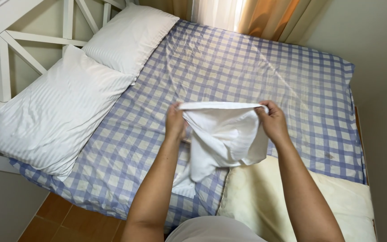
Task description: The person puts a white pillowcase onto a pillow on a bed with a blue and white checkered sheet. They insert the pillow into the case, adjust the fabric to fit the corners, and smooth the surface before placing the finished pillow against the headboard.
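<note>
We pinch the pillowcase point(222, 134) taut at its upper edge, left hand point(175, 122) and right hand point(273, 120) closed on it. Below our grip it sags (bare pillow point(265, 197) beneath); a loose pinch could let it drop.

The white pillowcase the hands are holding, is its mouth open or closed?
Open. The left hand and right hand pull the pillowcase hem apart into a taut line, and the rest hangs loose over the bed.
</note>
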